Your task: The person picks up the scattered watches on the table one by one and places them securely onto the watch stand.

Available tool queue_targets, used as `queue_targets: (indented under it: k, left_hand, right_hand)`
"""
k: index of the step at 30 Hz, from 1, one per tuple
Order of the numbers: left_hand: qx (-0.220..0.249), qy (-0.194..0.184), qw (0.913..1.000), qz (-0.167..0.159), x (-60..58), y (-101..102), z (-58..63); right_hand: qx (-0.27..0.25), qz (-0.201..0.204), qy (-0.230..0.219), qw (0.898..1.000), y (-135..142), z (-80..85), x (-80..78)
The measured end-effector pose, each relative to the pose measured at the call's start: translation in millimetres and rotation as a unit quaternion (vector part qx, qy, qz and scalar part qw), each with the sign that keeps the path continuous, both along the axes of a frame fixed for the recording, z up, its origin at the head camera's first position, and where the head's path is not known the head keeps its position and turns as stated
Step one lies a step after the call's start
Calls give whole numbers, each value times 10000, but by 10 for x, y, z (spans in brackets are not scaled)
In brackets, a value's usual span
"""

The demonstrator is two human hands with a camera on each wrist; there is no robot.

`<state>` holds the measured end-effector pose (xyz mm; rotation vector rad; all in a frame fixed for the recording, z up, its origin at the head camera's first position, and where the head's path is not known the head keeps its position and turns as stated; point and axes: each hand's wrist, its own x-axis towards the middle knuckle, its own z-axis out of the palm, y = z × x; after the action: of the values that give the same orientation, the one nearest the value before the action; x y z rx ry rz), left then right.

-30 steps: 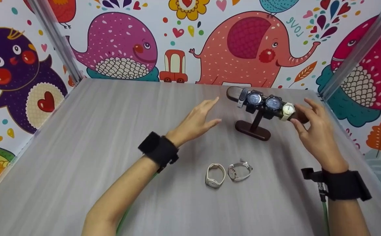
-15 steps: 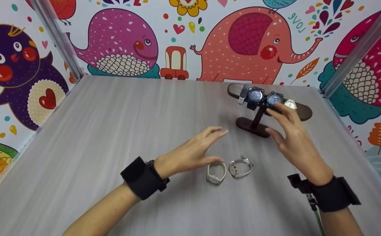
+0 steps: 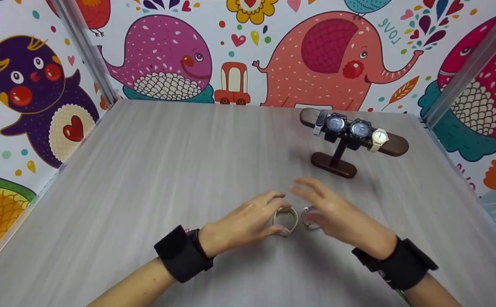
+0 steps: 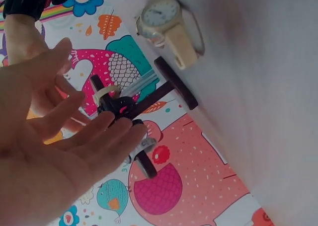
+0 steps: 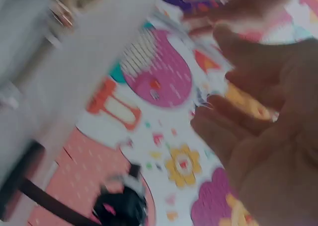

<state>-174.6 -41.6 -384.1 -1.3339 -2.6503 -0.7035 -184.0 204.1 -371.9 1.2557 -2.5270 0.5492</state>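
Observation:
My left hand (image 3: pixel 245 221) hovers at a watch with a cream strap (image 3: pixel 291 230), thumb and fingers spread on either side of it. In the left wrist view a gap shows between these fingers and a pale-faced watch (image 4: pixel 160 15) lying on the table. My right hand (image 3: pixel 339 219), blurred, is over a second watch with a pale strap (image 3: pixel 309 221) and partly covers it; its fingers are spread with nothing between them. Behind stands a dark wooden watch stand (image 3: pixel 395 146) bearing several watches, among them a black one (image 3: pixel 361 128) and a cream one (image 3: pixel 379 137).
The grey wood-grain table (image 3: pixel 166 162) meets a wall (image 3: pixel 239 47) printed with cartoon animals. Metal posts (image 3: pixel 88 55) rise at both back corners. A black strap (image 3: pixel 184 253) with a camera is round each wrist.
My right hand has left the right end of the watch stand and come down and left to the loose watches. My left hand has lowered to the cream watch. The stand stays put.

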Motion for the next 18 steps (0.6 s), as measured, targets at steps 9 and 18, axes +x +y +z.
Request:
queue_targets:
  k: [9,18]
  left_hand:
    - [-733,-207,9970,-118,105,15,-246]
    - [-1099,22,9937,-202,145,11,-345]
  right_hand:
    - [1419,684,-248,9872,-168,-205,-45]
    - [2343,573,-556,9689,-301,-277,-151]
